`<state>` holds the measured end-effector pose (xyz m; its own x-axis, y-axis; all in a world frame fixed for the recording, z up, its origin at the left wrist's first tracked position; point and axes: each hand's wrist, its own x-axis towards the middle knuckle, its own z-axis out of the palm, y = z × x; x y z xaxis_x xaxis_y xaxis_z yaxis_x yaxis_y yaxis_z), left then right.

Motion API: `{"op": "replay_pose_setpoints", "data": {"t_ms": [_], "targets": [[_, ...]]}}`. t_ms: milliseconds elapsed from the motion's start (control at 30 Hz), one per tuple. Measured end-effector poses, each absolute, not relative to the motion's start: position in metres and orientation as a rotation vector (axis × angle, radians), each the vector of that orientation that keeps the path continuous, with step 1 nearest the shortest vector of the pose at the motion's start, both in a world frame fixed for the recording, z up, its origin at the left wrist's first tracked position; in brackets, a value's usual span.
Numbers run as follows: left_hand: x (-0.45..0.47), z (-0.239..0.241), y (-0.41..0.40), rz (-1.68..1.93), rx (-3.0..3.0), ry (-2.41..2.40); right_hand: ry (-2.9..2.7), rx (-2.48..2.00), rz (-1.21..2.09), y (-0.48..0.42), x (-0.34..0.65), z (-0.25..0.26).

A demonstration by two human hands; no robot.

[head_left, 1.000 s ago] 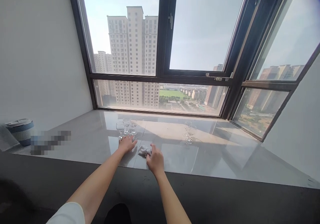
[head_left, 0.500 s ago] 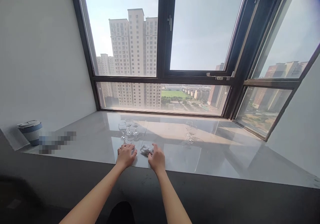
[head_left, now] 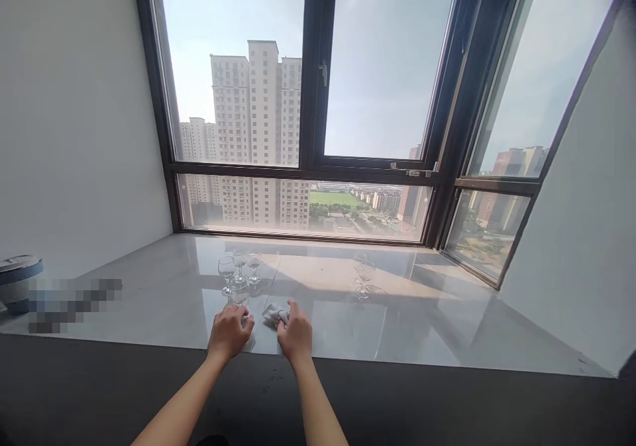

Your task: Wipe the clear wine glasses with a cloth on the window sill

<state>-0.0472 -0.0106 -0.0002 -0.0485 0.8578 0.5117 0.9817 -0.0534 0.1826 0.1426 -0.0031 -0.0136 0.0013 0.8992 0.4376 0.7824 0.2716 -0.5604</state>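
Observation:
My left hand (head_left: 230, 333) is curled at the front of the sill, its fingers wrapped round a stemmed glass (head_left: 239, 295). Much of that glass is hidden by the hand. A crumpled grey-white cloth (head_left: 273, 315) is gripped in my right hand (head_left: 297, 332), just to the right of the left one. Behind my left hand, several clear stemmed glasses stand upright close together, among them a wine glass (head_left: 226, 270) at the left and another glass (head_left: 254, 267) at the right. Farther right are two more stemmed glasses, the nearer glass (head_left: 365, 277) partly overlapping the other.
The glossy tiled windowsill (head_left: 322, 330) has a front edge close to my wrists. At its left end stands a blue-and-white cup (head_left: 20, 283) beside a blurred-out patch. A dark window frame (head_left: 298, 239) borders the back, with walls at both sides.
The view has shifted, so the sill and glasses sit lower and farther left. My left hand closes a little more round the glass; my right hand keeps the cloth.

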Motion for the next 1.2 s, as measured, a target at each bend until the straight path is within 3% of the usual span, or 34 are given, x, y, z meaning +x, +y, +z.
{"op": "replay_pose_setpoints", "data": {"t_ms": [1200], "targets": [[-0.048,-0.004,-0.01,-0.757,-2.076,-1.959,-1.782,-1.526,0.21,-0.005,0.143,-0.011]]}}
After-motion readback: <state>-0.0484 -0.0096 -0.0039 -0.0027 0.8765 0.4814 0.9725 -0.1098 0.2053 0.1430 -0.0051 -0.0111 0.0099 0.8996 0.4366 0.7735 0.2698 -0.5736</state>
